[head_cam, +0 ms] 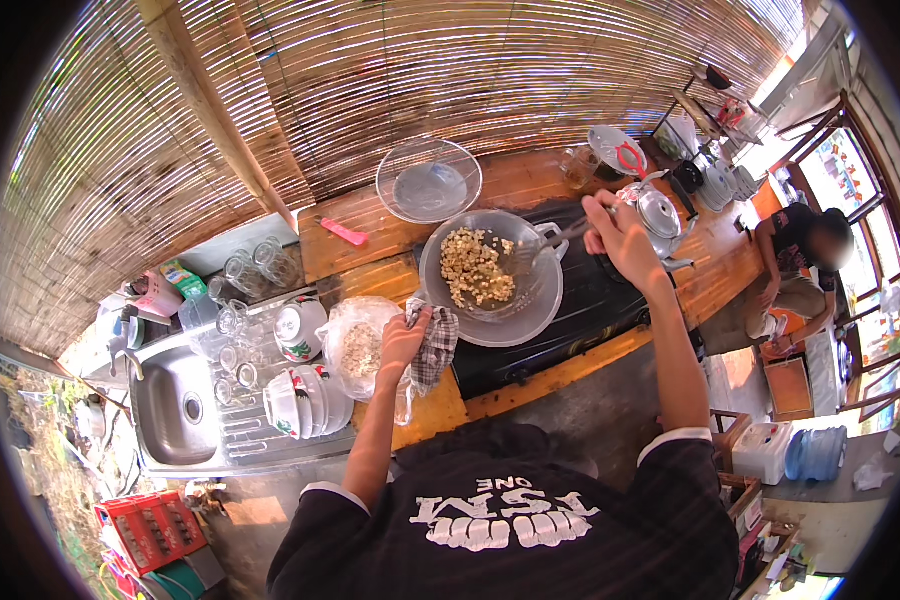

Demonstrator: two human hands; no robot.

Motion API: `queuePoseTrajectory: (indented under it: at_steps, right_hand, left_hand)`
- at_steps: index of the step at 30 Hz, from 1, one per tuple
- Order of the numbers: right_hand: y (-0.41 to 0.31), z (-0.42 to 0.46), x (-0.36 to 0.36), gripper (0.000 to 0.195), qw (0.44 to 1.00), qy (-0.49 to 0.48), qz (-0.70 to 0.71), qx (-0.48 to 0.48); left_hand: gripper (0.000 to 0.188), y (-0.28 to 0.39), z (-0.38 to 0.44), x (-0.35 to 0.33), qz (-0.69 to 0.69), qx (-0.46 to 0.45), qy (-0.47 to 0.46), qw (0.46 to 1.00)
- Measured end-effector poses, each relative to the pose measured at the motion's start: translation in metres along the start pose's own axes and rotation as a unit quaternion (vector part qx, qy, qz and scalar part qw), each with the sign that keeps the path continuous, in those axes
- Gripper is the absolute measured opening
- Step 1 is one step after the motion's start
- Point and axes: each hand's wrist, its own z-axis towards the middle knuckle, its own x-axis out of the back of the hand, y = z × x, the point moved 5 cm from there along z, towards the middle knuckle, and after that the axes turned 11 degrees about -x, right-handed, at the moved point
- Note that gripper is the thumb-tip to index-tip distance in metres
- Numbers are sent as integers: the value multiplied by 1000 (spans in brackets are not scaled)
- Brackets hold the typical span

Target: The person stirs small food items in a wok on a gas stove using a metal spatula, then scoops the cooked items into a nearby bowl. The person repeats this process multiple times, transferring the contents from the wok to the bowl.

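Note:
A large metal wok (450,321) sits on a black stove (592,307) before me. Small, golden-brown pieces of food (469,262) lie in it, gathered toward its left side. My right hand (621,236) grips the handle of a metal spatula (529,253), whose blade rests inside the wok at the right. With a checkered cloth (433,352) bunched in it, my left hand (405,345) is at the wok's lower left side. Whether it grips the wok's handle through the cloth is hidden. Just left of that hand is a clear plastic bag (356,315) of pale crumbly food.
Behind the wok stands a wire strainer (429,180), with a pink-handled utensil (343,231) to its left. Stacked bowls (307,401) and glasses (234,319) crowd the drainboard beside the sink (172,412). At right are a metal kettle (658,214) and a seated person (795,262).

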Motion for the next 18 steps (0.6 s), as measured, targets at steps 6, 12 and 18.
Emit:
queuePoseTrajectory:
  at_steps: [6,12,18]
  right_hand:
    - [52,-36,20,32,996,38,77,-32]
    - [129,-75,19,29,966,119,220,-60]
    - [199,-117,-22,38,926,213,298,-90]
  left_hand:
    - [62,5,0,2,38,-13,-7,999]
    - [62,-4,3,-1,30,-14,3,999]
    - [62,0,1,0,15,-22,3,1000]
